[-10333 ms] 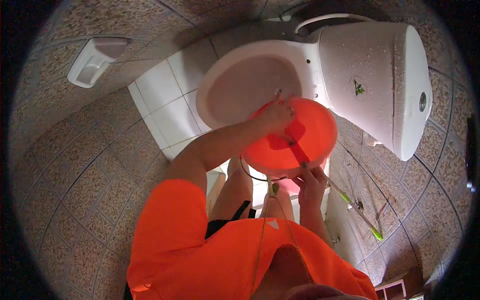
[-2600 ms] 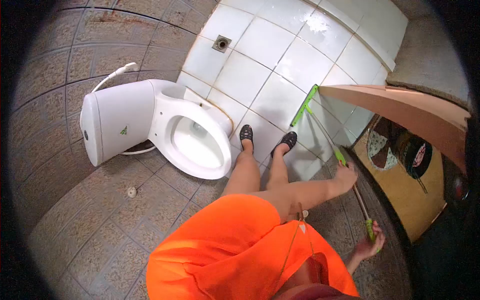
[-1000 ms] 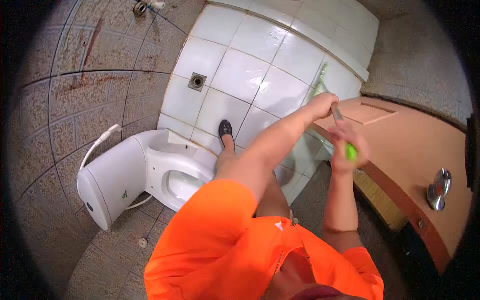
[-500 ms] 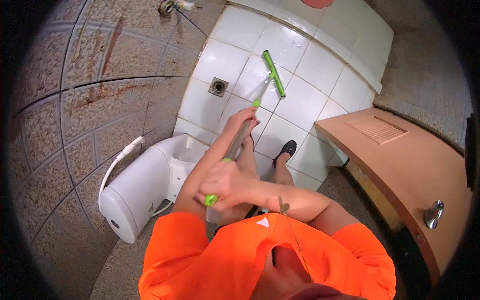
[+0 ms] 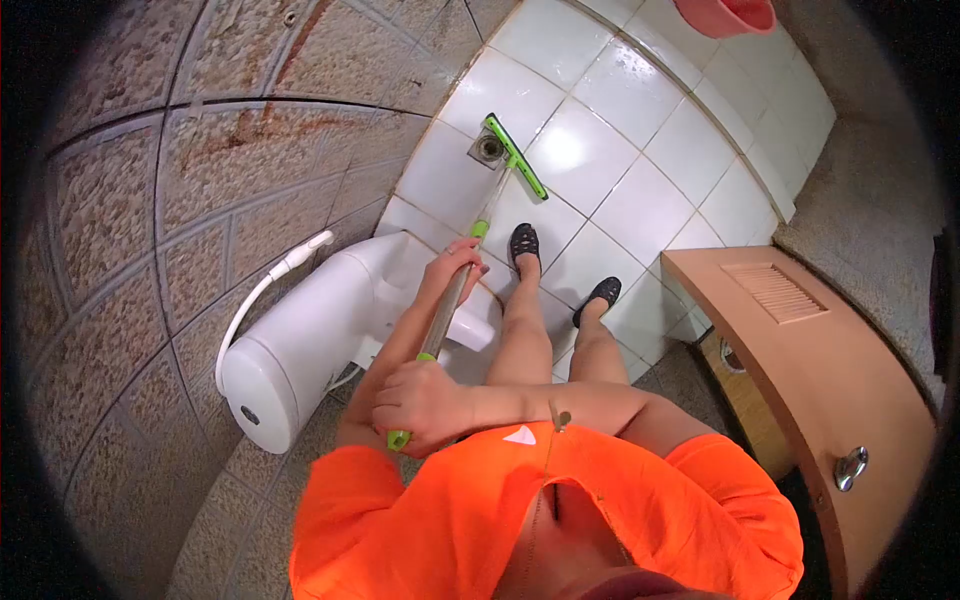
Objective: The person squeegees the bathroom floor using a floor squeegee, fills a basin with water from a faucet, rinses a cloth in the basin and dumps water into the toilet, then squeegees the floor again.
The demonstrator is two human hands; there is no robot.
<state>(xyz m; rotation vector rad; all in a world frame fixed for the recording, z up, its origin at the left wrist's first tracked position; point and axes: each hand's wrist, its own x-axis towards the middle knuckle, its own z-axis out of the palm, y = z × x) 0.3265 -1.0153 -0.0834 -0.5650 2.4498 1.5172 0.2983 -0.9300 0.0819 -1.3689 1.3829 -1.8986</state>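
A floor squeegee [image 5: 518,160] with a green head and a long metallic pole lies slanted from my body toward the tiles. My left hand [image 5: 453,268] is wrapped around the pole partway down, below a green collar. Crossing in front of my body, my right arm brings my right hand [image 5: 424,402] to the upper end, where it is closed around the green grip. The squeegee head touches the white tiled floor [image 5: 630,135] and partly overlaps the square floor drain [image 5: 487,149].
To the left is a white toilet [image 5: 310,330] with a hose and sprayer [image 5: 297,255] beside a stone-textured wall [image 5: 270,160]. An open door [image 5: 780,340] stands on the right. A raised tiled ledge [image 5: 690,85] and a red basin [image 5: 727,15] are at the far end.
Both hands have moved the squeegee head left and toward me, from the mid-floor tiles to the drain. The view has shifted, showing more of the red basin and both feet.
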